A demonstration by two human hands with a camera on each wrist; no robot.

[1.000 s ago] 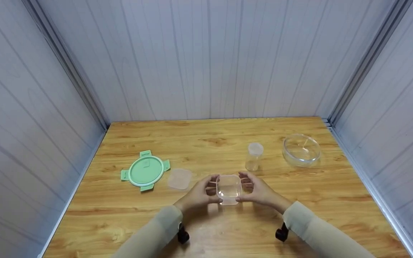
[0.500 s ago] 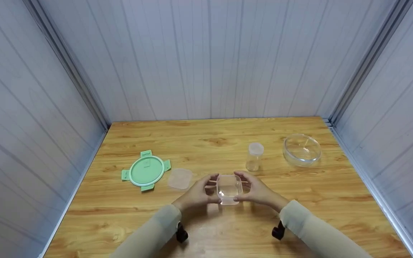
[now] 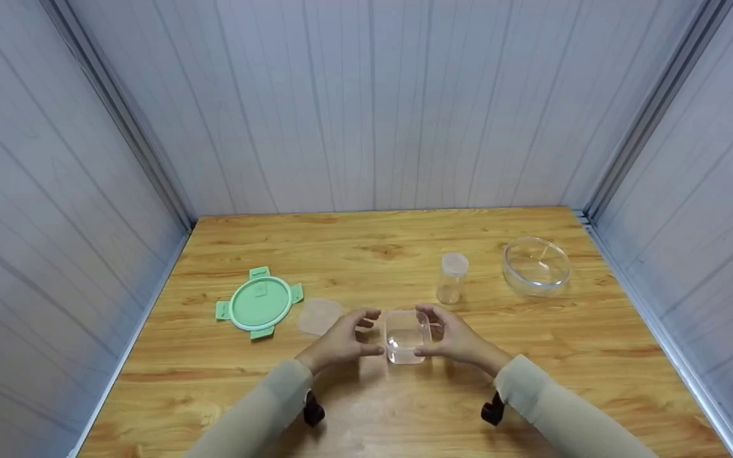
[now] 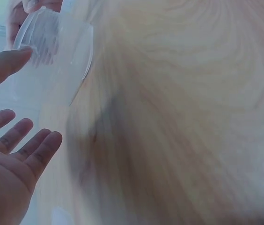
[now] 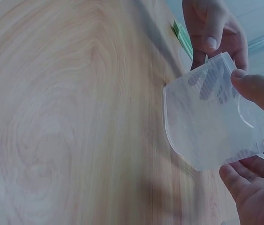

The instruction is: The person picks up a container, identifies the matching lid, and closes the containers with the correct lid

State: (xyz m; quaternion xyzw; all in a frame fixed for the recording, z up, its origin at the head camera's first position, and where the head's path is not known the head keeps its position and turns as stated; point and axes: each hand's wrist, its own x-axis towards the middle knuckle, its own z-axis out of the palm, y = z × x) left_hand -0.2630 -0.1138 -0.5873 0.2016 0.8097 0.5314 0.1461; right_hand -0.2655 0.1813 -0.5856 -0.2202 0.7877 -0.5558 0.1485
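A clear plastic square container (image 3: pixel 406 340) stands on the table in front of the person. My right hand (image 3: pixel 460 338) grips it from the right. In the right wrist view its thumb lies on one edge of the container (image 5: pixel 207 124) and its fingers on another side. My left hand (image 3: pixel 338 340) is on the container's left, fingers spread and holding nothing. The left wrist view shows that hand's fingers (image 4: pixel 43 150) apart from the wall, the thumb close to it; whether the thumb touches cannot be told. A thin translucent square lid (image 3: pixel 319 316) lies left of the left hand.
A green round lid (image 3: pixel 259 303) with side flaps lies farther left. Behind the right hand stands a clear cylindrical jar (image 3: pixel 452 280) with a whitish lid. A round glass bowl (image 3: pixel 535 267) is at the back right. Panelled walls (image 3: pixel 373 127) enclose the wooden table (image 3: pixel 354 248).
My left hand has let go of the container and shifted left, its fingers opening. My right hand and the container have stayed almost in place.
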